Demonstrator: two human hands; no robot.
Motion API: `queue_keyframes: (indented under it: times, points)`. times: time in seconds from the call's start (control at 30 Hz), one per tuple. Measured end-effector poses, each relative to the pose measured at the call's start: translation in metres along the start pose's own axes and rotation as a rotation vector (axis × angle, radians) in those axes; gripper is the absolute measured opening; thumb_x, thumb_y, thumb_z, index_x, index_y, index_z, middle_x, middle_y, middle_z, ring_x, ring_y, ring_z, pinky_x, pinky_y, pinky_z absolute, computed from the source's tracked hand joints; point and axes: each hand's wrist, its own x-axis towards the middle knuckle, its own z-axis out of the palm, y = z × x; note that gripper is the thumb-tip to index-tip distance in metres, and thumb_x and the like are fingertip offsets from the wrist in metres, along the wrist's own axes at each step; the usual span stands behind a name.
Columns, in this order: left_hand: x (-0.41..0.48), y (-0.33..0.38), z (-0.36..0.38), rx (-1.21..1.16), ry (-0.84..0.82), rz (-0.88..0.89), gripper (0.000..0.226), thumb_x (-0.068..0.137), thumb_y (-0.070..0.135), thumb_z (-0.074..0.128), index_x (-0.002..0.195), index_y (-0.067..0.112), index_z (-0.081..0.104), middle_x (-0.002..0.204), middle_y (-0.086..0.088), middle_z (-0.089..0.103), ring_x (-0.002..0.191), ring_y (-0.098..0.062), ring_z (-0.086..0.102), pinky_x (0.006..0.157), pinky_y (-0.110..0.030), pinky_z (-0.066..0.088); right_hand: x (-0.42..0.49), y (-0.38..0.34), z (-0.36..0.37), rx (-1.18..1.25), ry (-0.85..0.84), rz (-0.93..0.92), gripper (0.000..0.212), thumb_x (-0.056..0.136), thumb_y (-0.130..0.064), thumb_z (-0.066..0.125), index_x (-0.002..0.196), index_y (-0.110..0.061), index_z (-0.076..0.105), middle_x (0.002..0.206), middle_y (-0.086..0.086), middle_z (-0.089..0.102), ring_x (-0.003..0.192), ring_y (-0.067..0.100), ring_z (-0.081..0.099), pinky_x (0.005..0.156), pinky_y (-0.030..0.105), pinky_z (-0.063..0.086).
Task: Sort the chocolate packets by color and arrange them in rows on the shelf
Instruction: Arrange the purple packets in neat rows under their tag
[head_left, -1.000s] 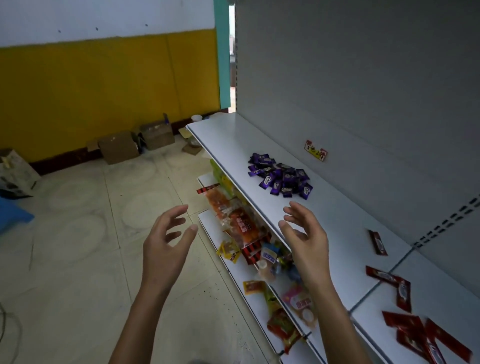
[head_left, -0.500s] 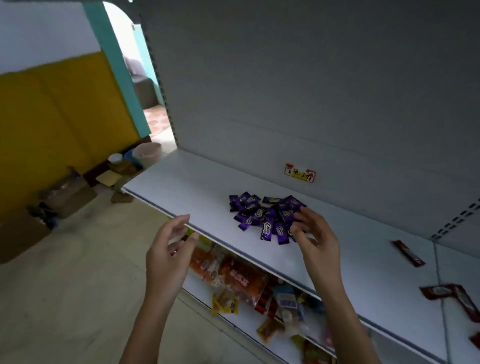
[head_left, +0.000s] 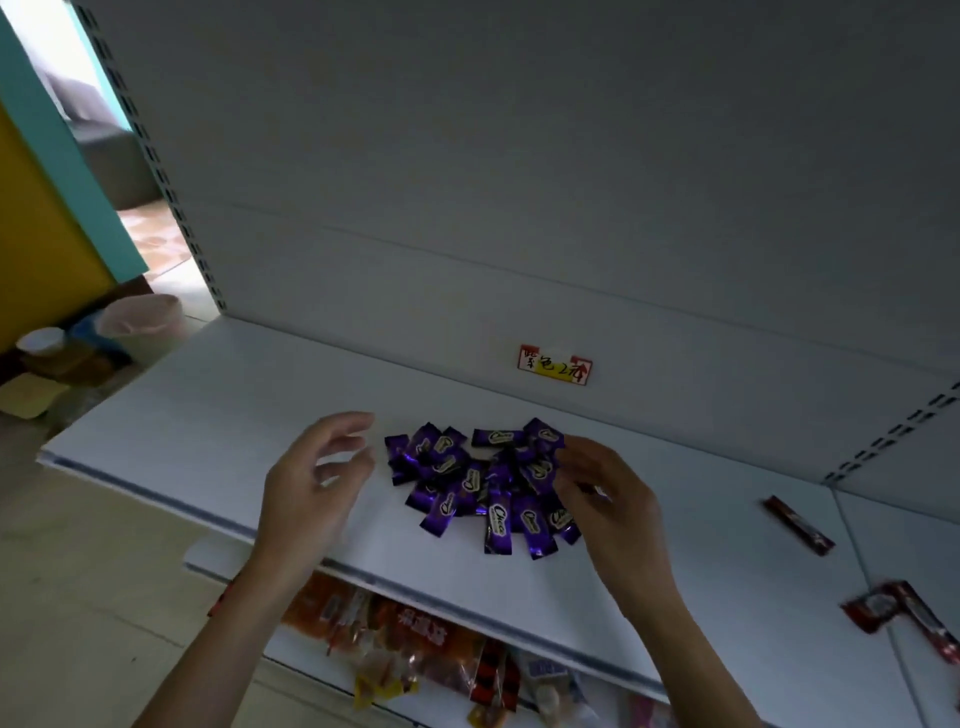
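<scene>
A loose heap of purple chocolate packets (head_left: 480, 486) lies on the white shelf (head_left: 208, 415), below a small red and yellow label (head_left: 555, 365) on the back panel. My left hand (head_left: 311, 483) hovers just left of the heap with spread, relaxed fingers and holds nothing. My right hand (head_left: 605, 499) is at the heap's right edge, its fingers bent down onto the packets; whether they pinch one is hidden. Red packets lie to the right: a single red packet (head_left: 799, 525) and a small cluster of red packets (head_left: 904, 613) at the frame edge.
The grey back panel (head_left: 519, 182) rises behind the shelf. A lower shelf holds mixed snack bags (head_left: 405, 644). At the far left stand a pale bucket (head_left: 143, 325) and cartons on the floor, in front of a yellow wall.
The view has swung closer to the purple heap. Both hands moved forward over the shelf; my right hand's fingers came down onto the heap's right edge, and my left hand drew level beside it.
</scene>
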Motion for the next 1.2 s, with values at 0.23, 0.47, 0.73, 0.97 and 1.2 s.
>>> queue_keyframes:
  times: [0.23, 0.47, 0.73, 0.97, 1.2]
  points:
    - [0.069, -0.060, 0.034, 0.208, -0.316, 0.200, 0.033, 0.085, 0.008, 0.062, 0.093, 0.040, 0.060, 0.102, 0.022, 0.061, 0.094, 0.004, 0.056, 0.073, -0.005, 0.043, 0.064, 0.043, 0.028, -0.304, -0.023, -0.093, 0.025, 0.082, -0.007, 0.065, 0.104, -0.018, 0.067, 0.091, -0.016, 0.065, 0.082, -0.011, 0.059, 0.068, 0.000, 0.041]
    - [0.128, -0.090, 0.066, 0.583, -0.758, 0.475, 0.030, 0.087, 0.017, 0.062, 0.113, 0.032, 0.064, 0.121, 0.013, 0.059, 0.107, 0.001, 0.043, 0.090, -0.017, 0.036, 0.113, 0.059, 0.059, -0.697, -0.188, -0.182, 0.023, 0.086, -0.023, 0.062, 0.108, -0.023, 0.064, 0.110, -0.008, 0.061, 0.101, 0.007, 0.053, 0.085, 0.019, 0.039]
    - [0.155, -0.088, 0.075, 0.768, -0.922, 0.491, 0.029, 0.086, 0.036, 0.060, 0.114, 0.030, 0.059, 0.099, 0.008, 0.049, 0.097, -0.009, 0.044, 0.078, -0.020, 0.038, 0.122, 0.060, 0.053, -0.882, -0.314, -0.078, 0.025, 0.083, -0.026, 0.066, 0.107, -0.019, 0.063, 0.104, -0.002, 0.059, 0.097, 0.014, 0.054, 0.079, 0.021, 0.038]
    - [0.172, -0.093, 0.084, 0.607, -0.743, 0.383, 0.010, 0.088, 0.024, 0.060, 0.078, 0.022, 0.058, 0.087, 0.005, 0.060, 0.079, -0.006, 0.056, 0.067, -0.020, 0.042, 0.123, 0.057, 0.050, -0.920, -0.321, -0.135, 0.019, 0.083, -0.026, 0.065, 0.102, -0.025, 0.061, 0.098, -0.007, 0.059, 0.092, 0.010, 0.054, 0.079, 0.025, 0.043]
    - [0.179, -0.091, 0.084, 0.348, -0.361, 0.309, 0.015, 0.084, 0.011, 0.064, 0.072, 0.018, 0.058, 0.071, 0.008, 0.062, 0.069, -0.001, 0.058, 0.058, -0.006, 0.041, 0.144, 0.059, 0.048, -0.661, -0.178, -0.139, 0.011, 0.081, -0.014, 0.067, 0.088, -0.023, 0.068, 0.079, -0.014, 0.063, 0.071, -0.007, 0.057, 0.063, 0.002, 0.042]
